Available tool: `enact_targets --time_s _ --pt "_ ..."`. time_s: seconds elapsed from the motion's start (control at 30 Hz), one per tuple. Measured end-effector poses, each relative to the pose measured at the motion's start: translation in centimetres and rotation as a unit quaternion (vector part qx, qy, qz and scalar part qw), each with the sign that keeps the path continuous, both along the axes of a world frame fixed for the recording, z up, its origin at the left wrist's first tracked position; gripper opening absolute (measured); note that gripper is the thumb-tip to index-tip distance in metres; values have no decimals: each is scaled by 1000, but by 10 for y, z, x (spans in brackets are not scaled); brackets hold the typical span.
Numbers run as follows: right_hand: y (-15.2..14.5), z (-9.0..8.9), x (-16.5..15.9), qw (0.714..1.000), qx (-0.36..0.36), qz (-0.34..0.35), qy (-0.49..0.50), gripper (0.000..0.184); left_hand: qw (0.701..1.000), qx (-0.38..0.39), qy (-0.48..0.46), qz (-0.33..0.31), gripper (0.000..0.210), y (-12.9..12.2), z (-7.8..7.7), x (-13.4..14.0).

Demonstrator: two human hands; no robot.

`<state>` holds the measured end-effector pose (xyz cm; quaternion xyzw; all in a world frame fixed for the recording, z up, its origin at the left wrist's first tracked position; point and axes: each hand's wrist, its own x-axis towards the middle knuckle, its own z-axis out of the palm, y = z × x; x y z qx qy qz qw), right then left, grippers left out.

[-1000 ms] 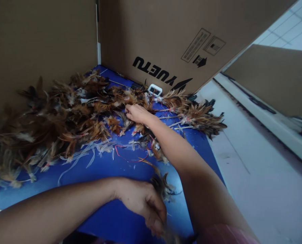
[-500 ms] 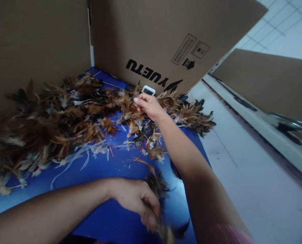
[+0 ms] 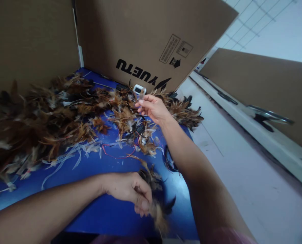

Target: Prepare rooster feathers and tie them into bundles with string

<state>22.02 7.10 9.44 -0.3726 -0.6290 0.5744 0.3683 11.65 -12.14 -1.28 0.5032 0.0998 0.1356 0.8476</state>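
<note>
My left hand (image 3: 134, 194) is closed around a small bunch of brown and black feathers (image 3: 159, 217), held low over the near part of the blue table (image 3: 95, 206). Feather tips stick out on both sides of its fingers. Farther off, my right hand (image 3: 153, 107) pinches a small wispy feather (image 3: 141, 95) between thumb and fingertips. It hovers above the heap of loose brown feathers (image 3: 72, 115), close to a small white-framed device (image 3: 140, 89). A thin red string (image 3: 117, 157) lies in a loop on the table between my hands.
A tall cardboard panel (image 3: 130, 37) printed YUETU stands behind the feathers, and another cardboard panel (image 3: 31, 40) rises at the left. Pale plastic strips (image 3: 64, 164) lie along the heap's near edge. A dark coil (image 3: 169, 159) sits beside my right forearm. Pale floor (image 3: 224, 176) shows at right.
The view has shifted so the surroundings sit farther left. My right hand has drawn slightly back from the heap with a wispy feather in its fingertips. My left hand still grips its bunch.
</note>
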Motion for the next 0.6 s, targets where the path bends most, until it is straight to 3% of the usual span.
enact_targets --time_s 0.2,0.37,0.6 --pt "-21 10 28 997 59 -39 32 32 997 22 -3 75 41 4 18 -5" --pt "-65 13 57 994 72 -76 38 28 982 18 -48 182 36 6 18 -4" --pt "-133 -22 92 984 76 -158 -14 19 955 -59 -68 281 28 7 17 -2"
